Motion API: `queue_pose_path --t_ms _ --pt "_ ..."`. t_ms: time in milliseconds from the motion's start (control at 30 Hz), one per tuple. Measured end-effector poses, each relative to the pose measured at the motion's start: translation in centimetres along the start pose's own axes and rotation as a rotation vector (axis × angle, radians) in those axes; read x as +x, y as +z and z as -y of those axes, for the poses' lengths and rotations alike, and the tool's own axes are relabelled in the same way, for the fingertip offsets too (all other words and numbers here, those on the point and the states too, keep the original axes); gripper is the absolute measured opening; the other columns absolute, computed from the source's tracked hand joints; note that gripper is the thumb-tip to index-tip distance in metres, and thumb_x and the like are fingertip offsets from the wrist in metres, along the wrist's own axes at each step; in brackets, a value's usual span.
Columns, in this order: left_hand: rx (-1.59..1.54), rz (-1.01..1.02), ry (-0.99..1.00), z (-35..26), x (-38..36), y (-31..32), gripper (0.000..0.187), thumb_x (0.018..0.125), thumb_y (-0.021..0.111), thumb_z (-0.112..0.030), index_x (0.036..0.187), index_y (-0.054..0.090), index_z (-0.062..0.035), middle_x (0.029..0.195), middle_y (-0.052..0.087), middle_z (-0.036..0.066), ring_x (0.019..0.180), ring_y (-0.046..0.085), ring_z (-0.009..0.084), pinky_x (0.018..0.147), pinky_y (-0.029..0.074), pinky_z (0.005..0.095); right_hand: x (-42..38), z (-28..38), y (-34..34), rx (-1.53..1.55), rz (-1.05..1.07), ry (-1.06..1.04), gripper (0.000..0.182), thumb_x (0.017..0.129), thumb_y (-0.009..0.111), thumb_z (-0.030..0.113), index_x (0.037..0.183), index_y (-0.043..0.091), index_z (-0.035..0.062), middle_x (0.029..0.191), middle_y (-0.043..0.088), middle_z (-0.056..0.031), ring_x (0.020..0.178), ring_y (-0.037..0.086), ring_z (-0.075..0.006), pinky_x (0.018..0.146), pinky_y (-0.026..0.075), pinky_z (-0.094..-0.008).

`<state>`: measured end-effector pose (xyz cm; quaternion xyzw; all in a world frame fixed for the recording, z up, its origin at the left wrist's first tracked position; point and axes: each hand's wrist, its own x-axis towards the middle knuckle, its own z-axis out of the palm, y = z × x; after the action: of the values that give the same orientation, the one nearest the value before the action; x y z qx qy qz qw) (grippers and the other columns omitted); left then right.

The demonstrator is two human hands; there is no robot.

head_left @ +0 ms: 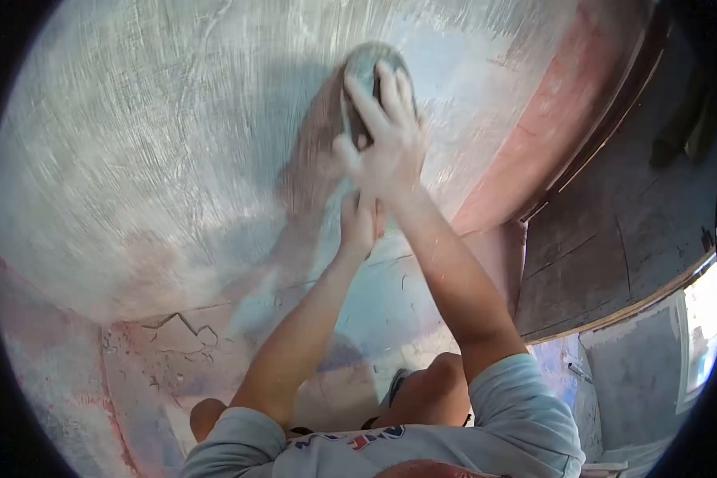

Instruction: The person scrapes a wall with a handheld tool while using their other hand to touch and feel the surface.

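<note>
A dusty grey-green oval sanding tool rests against the pale, streaked curved surface. My right hand lies over its upper part, fingers spread across the head and slightly blurred. Below it, my left hand is wrapped around the tool's lower end, which the hands mostly hide. Both forearms look coated in pale dust. A shadow of the tool and arms falls to the left.
A reddish band runs along the surface's right side, ending at a dark edge. Dark panels stand to the right, with a bright window beyond. Beneath me is a stained floor; my knees are close below the surface.
</note>
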<state>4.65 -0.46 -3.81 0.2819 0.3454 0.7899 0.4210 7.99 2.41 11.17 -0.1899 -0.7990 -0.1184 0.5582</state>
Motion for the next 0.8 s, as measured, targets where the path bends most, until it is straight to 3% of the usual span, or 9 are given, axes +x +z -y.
queue_pose_path --t_ms 33,167,200,300,367,467,633,700,800 --pt "-0.002 -0.016 -0.111 1.4 -1.5 -1.8 0.06 0.111 0.054 -0.051 0.067 0.05 -0.0108 0.049 0.041 -0.002 0.036 0.037 0.0089 0.034 0.022 0.0304 -2.7 0.4 0.3 0.009 0.056 0.038 0.076 0.069 0.075 0.023 0.144 0.067 0.0159 0.158 0.049 -0.0263 0.148 0.044 -0.0485 0.112 0.042 -0.0573" --pt "0.065 -0.034 -0.202 2.8 -5.2 -4.7 0.06 0.111 0.052 -0.049 0.065 0.049 -0.0104 0.049 0.041 -0.002 0.036 0.036 0.0094 0.034 0.024 0.0312 -8.8 1.0 1.6 0.017 0.141 0.081 0.075 0.071 0.075 0.029 0.145 0.068 0.0178 0.16 0.047 -0.0275 0.15 0.041 -0.0492 0.122 0.028 -0.0615" --pt "0.072 -0.019 -0.251 2.6 -5.0 -4.8 0.06 0.111 0.053 -0.048 0.065 0.049 -0.01 0.049 0.041 -0.001 0.036 0.036 0.0097 0.034 0.024 0.0317 -7.8 1.0 1.4 -0.006 0.129 0.052 0.076 0.071 0.075 0.029 0.145 0.067 0.0165 0.16 0.047 -0.028 0.15 0.041 -0.0497 0.122 0.027 -0.0619" --pt "0.16 0.025 0.008 -2.0 -1.8 -1.3 0.059 0.109 0.057 -0.05 0.067 0.052 -0.009 0.051 0.043 -0.002 0.037 0.037 0.0102 0.036 0.027 0.0326 -1.3 0.0 0.9 0.029 -0.017 -0.039 0.075 0.07 0.077 0.023 0.144 0.067 0.0131 0.156 0.049 -0.0297 0.146 0.044 -0.0512 0.122 0.031 -0.064" --pt "0.049 -0.032 0.097 -5.8 1.9 2.6 0.059 0.108 0.058 -0.051 0.066 0.051 -0.0102 0.051 0.044 -0.002 0.038 0.039 0.0096 0.036 0.026 0.0317 4.0 -1.3 0.9 0.042 -0.146 -0.108 0.073 0.071 0.079 0.023 0.142 0.067 0.0133 0.154 0.051 -0.0287 0.143 0.046 -0.0525 0.121 0.035 -0.064" --pt "0.095 0.091 -0.027 -7.6 2.9 3.3 0.058 0.109 0.058 -0.049 0.066 0.05 -0.011 0.051 0.045 -0.002 0.037 0.038 0.0091 0.036 0.025 0.0318 5.6 -1.7 0.5 -0.006 -0.134 -0.088 0.074 0.071 0.079 0.023 0.143 0.066 0.0156 0.157 0.05 -0.0265 0.145 0.045 -0.0506 0.121 0.036 -0.0633" --pt "0.067 0.078 -0.068 2.1 -2.2 -2.8 0.05 0.111 0.052 -0.043 0.073 0.054 -0.0118 0.055 0.044 -0.002 0.04 0.036 0.0083 0.036 0.023 0.0314 -3.9 -0.5 0.8 0.059 0.032 -0.017 0.074 0.071 0.072 0.018 0.143 0.066 0.0081 0.156 0.049 -0.0312 0.144 0.044 -0.0557 0.122 0.034 -0.0612" --pt "0.099 0.002 -0.165 3.6 -5.2 -4.4 0.059 0.111 0.055 -0.048 0.064 0.049 -0.012 0.05 0.044 -0.003 0.036 0.038 0.0094 0.035 0.025 0.0304 -8.4 0.2 1.5 0.061 0.08 0.013 0.074 0.071 0.071 0.018 0.143 0.066 0.0077 0.156 0.05 -0.0312 0.145 0.044 -0.0559 0.123 0.032 -0.0627" --pt "0.117 0.0 -0.154 2.4 -5.0 -3.9 0.06 0.11 0.056 -0.049 0.064 0.05 -0.0117 0.05 0.044 -0.002 0.037 0.04 0.0098 0.036 0.026 0.0309 -7.5 0.2 1.3 0.09 0.073 0.022 0.071 0.07 0.07 0.016 0.141 0.068 0.0067 0.155 0.05 -0.0326 0.146 0.043 -0.0558 0.124 0.032 -0.0633"
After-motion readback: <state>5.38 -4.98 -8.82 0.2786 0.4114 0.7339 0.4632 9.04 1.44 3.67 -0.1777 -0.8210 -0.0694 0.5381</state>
